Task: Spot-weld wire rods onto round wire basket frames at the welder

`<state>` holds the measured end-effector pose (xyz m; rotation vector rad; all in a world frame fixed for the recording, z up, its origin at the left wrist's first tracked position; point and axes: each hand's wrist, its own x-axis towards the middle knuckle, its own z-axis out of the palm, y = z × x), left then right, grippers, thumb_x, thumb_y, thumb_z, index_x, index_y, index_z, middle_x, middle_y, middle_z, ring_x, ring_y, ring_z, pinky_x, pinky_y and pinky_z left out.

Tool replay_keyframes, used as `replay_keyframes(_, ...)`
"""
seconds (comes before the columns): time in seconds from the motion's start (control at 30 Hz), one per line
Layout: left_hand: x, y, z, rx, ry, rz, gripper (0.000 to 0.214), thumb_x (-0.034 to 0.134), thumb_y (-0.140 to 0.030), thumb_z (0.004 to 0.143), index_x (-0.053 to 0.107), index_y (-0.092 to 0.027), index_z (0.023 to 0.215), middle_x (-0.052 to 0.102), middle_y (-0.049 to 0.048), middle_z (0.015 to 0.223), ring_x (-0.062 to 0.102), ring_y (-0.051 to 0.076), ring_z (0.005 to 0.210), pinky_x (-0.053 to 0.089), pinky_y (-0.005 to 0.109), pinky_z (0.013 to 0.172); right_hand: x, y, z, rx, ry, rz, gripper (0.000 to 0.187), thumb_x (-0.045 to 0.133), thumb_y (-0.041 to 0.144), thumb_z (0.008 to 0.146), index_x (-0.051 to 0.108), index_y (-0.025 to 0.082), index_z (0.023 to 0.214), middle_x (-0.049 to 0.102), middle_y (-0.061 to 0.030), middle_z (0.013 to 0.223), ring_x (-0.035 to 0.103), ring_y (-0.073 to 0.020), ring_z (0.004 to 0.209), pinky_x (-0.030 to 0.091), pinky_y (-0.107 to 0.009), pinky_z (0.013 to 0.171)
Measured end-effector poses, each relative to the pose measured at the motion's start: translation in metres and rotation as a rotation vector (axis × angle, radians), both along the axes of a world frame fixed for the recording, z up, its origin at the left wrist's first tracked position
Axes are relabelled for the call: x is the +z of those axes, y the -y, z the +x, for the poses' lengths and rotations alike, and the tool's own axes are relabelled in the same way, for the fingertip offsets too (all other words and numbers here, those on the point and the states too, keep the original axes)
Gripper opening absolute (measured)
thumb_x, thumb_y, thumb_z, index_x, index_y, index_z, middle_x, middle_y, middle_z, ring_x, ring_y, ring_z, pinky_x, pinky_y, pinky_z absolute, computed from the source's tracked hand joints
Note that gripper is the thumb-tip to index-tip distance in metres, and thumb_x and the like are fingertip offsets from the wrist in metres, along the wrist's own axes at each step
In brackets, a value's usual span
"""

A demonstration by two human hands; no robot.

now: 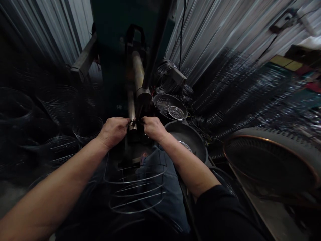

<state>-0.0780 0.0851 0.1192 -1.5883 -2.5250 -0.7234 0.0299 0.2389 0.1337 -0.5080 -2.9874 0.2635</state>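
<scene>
My left hand [114, 132] and my right hand [153, 128] are both closed in a pinch, a short way apart. Between their fingertips runs a thin dark metal wire [138, 121], held at the end of the lower metal rod [131, 102] of a machine. Above that rod, a thicker metal cylinder [138, 72] juts toward me. A round wire frame [136, 182] with several curved bars is below my hands, over my legs. Whether this frame joins the wire in my fingers I cannot tell.
Right of my hands stand a dark round pan [200, 147] and another pan [185, 106] containing small wire pieces. A large round fan-like thing [271, 160] is at the right. Wire coils [164, 75] lie behind. Stacked wire rings [57, 97] fill the dim left side.
</scene>
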Motion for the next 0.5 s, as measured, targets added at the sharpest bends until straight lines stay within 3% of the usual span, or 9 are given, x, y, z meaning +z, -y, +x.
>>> replay_keyframes(0.5,0.0018,-0.0009,0.0032,0.006,-0.033,-0.037,0.035,0.039,-0.025,0.085,0.07,-0.015,0.098,0.071,0.0107,0.087,0.066,0.022,0.08,0.049,0.03,0.072,-0.0002,0.0017,0.0008,-0.003,0.013,0.04,0.026,0.043,0.021,0.089,0.067,0.019,0.099,0.071,-0.0091,0.098,0.064,-0.0195,0.09,0.041,-0.025,0.075)
